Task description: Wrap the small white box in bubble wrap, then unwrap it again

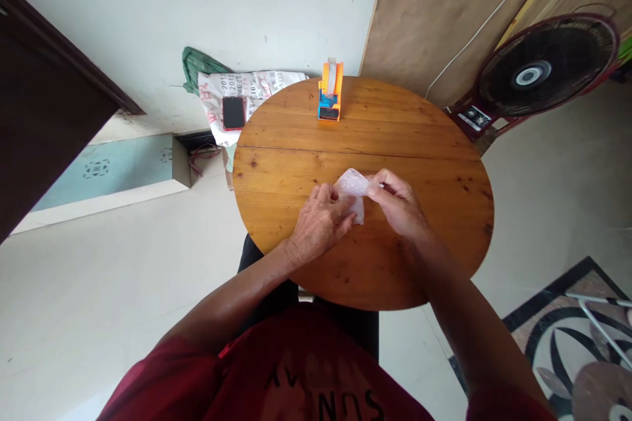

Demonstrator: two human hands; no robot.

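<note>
A small piece of bubble wrap [352, 183], whitish and see-through, is held just over the middle of the round table. My left hand [323, 216] grips its left and lower part, fingers curled against it. At the right end, my right hand [395, 200] pinches the wrap between thumb and fingers. A small pale tip shows by the right fingertips; what it is I cannot tell. Whether anything lies inside the wrap is hidden. Beyond the hands, an orange and blue tape dispenser [330, 92] with a roll of clear tape stands near the table's far edge.
The wooden table [434, 138] has a rounded edge all about. A phone [234, 112] lies on printed white sacking [212, 89] left of the table. A large fan [538, 72] stands at the right, and a wall closes off the far side.
</note>
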